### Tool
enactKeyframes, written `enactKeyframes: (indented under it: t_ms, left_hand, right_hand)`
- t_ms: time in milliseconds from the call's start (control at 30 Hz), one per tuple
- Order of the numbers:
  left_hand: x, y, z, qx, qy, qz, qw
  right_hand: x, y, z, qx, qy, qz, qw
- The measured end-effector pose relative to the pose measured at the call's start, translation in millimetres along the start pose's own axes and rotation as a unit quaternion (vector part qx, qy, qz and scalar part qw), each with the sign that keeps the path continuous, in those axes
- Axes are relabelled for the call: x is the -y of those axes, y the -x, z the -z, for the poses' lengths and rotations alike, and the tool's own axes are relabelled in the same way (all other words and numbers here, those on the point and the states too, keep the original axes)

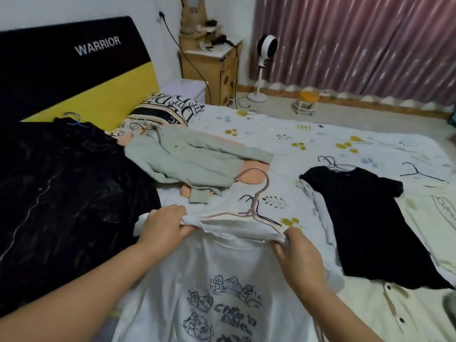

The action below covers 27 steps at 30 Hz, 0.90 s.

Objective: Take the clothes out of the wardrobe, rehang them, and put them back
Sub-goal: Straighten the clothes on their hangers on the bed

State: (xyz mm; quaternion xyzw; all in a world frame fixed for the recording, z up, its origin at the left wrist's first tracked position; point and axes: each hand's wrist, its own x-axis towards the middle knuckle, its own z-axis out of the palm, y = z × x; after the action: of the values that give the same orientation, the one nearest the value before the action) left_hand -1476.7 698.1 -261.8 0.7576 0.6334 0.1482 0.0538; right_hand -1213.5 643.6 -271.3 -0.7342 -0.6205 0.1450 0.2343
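Note:
A white T-shirt [209, 275] with a dark cartoon print lies in front of me on the bed. A pink hanger [256, 201] sits in its neck opening, hook pointing away from me. My left hand [164, 224] grips the shirt's left shoulder over the hanger's end. At the right shoulder my right hand [299, 257] pinches the fabric at the hanger's other end. A black wire hanger [249, 201] lies under the pink one.
On the bed [283, 134] lie a black shiny coat [61, 193] at the left, a pale green garment [187, 161] beyond, and a black dress [370, 225] at the right over light clothes. Loose black hangers [417, 172] rest at the far right. A nightstand [214, 67], fan [265, 53] and curtain stand behind.

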Motion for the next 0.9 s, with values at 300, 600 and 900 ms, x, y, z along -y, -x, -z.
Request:
enactKeyframes:
  t_ms: [300, 600, 900]
  left_hand:
    - [-35, 86, 117, 0.026, -0.03, 0.012, 0.999]
    - [-69, 118, 209, 0.009, 0.086, -0.021, 0.996]
    - [-79, 138, 258, -0.008, 0.187, -0.164, 0.969]
  right_hand:
    - [37, 85, 83, -0.03, -0.022, 0.025, 0.999]
    - [72, 124, 165, -0.113, -0.036, 0.045, 0.992]
    - [102, 178, 214, -0.212, -0.062, 0.012, 0.975]
